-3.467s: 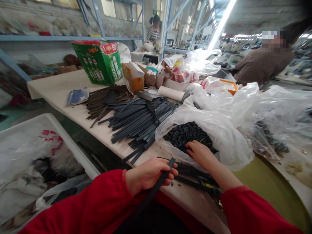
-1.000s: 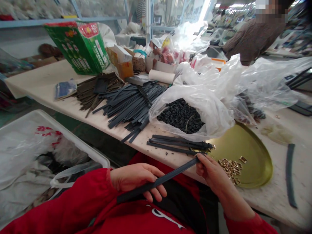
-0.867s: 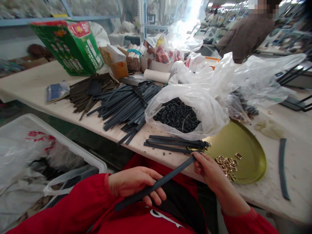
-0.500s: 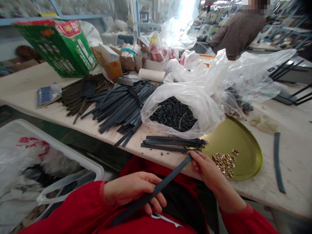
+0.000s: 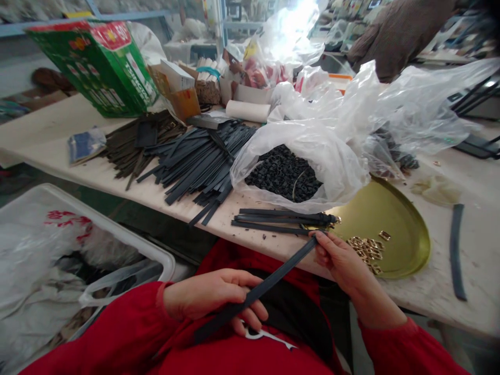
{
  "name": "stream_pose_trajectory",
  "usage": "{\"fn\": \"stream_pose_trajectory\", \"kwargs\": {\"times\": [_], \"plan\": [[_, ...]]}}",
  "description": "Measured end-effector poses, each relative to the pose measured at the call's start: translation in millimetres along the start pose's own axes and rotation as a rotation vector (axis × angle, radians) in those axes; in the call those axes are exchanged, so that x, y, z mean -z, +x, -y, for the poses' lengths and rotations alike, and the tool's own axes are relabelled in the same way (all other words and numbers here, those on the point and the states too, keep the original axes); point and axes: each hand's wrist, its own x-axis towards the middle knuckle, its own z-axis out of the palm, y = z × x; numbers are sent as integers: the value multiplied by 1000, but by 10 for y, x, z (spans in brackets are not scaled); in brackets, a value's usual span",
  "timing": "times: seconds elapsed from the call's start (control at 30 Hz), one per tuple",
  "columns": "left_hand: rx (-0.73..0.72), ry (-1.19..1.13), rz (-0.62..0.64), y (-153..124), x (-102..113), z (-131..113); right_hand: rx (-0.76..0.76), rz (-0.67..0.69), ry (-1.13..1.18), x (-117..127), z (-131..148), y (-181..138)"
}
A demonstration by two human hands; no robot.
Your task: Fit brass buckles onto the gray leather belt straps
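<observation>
My left hand (image 5: 213, 299) is closed round the lower part of a long dark grey strap (image 5: 273, 276) over my lap. My right hand (image 5: 339, 258) pinches the strap's upper end at the table's front edge. Just beyond it lie a few finished straps (image 5: 279, 220) with small fittings at their right ends. A clear plastic bag (image 5: 336, 161) of small black loops (image 5: 285, 177) gapes open behind them. A round gold tray (image 5: 390, 219) on the right holds several small gold buckles (image 5: 367, 249).
A heap of dark straps (image 5: 199, 159) and brown ones (image 5: 128, 146) covers the table's left. A green carton (image 5: 101, 65) and small boxes stand behind. A white bin (image 5: 78, 250) sits lower left. One loose strap (image 5: 455, 250) lies far right. Another person (image 5: 398, 28) stands behind.
My right hand left the bag of loops and took the strap's upper end. Both hands drew the strap back toward my lap. In the last second they barely moved; the view dipped slightly.
</observation>
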Motion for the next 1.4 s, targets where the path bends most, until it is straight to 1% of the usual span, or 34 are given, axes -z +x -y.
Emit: {"fn": "stream_pose_trajectory", "kwargs": {"times": [0.17, 0.53, 0.63, 0.77, 0.97, 1.03, 1.17, 1.23, 1.4], "plan": [[-9, -50, -3, -97, 51, 45, 17, -41, -13, 76, 28, 6], [-31, -88, 56, -160, 80, 112, 33, -35, -46, 143, -7, 9], [-35, -72, 51, -168, 97, 125, 22, -26, -39, 122, -10, -12], [-60, 1, 30, -129, 124, 131, 24, -25, -23, 34, 15, -76], [28, -38, -60, -9, 153, 196, 45, -1, 14, -71, 39, -151], [-25, 71, -126, 12, 147, 229, 57, -14, 27, -71, 28, -151], [-172, 445, -304, 25, 118, 271, 34, -48, 55, -42, -9, -121], [-198, 542, -334, 24, 103, 273, 13, -47, 70, -28, -25, -103], [-282, 678, -342, 13, 64, 237, -11, -57, 74, -21, -40, -84]]}}
